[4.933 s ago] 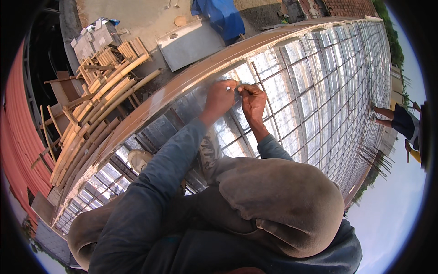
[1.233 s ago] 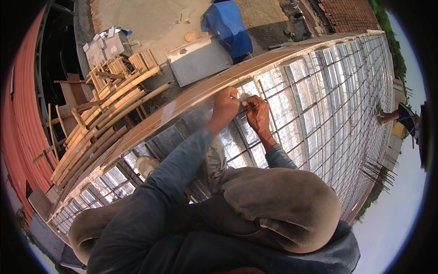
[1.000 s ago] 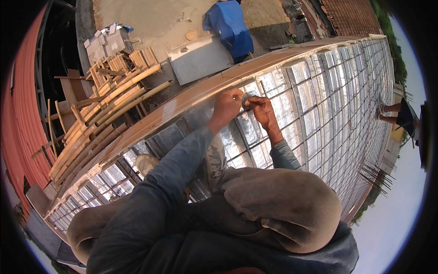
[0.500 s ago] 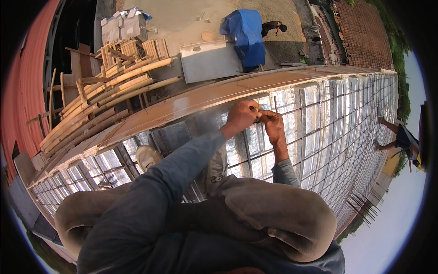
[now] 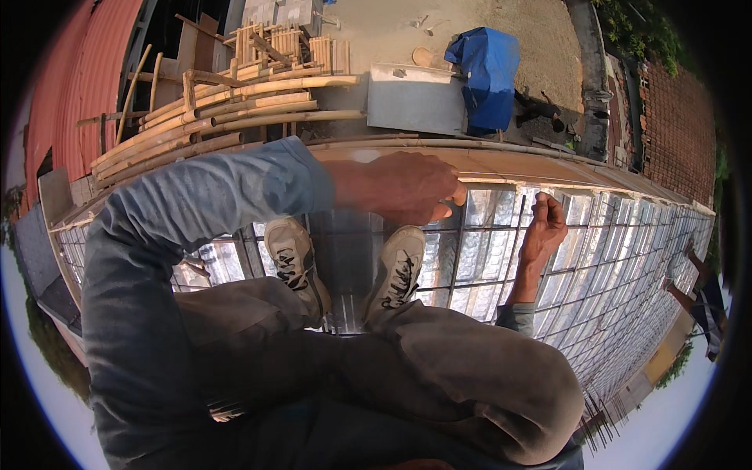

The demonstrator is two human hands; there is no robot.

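My left hand point(image 5: 403, 188) reaches across from the left above the edge board point(image 5: 501, 166), palm down. Its fingers are bent, with a gap between thumb and forefinger, and nothing shows in that gap. To its right, my right hand point(image 5: 544, 229) is raised over the steel rebar grid point(image 5: 489, 227), thumb and forefinger pinched together. Whatever is between those fingertips is too small to make out. Under the grid lies shiny ribbed metal decking point(image 5: 478, 274). My two shoes, the left point(image 5: 294, 262) and the right point(image 5: 399, 266), are planted on the grid below my left hand.
Beyond the edge board, lower ground holds bamboo poles point(image 5: 235, 113), a pale flat panel point(image 5: 415, 98) and a blue tarp point(image 5: 486, 78), with a person point(image 5: 540, 111) bending beside it. Another person point(image 5: 705, 301) stands on the grid at far right. Rebar ends point(image 5: 599, 423) stick out lower right.
My hands were together at the grid and are now apart, the left lifted toward the edge board, the right farther right. The view has shifted, showing both shoes.
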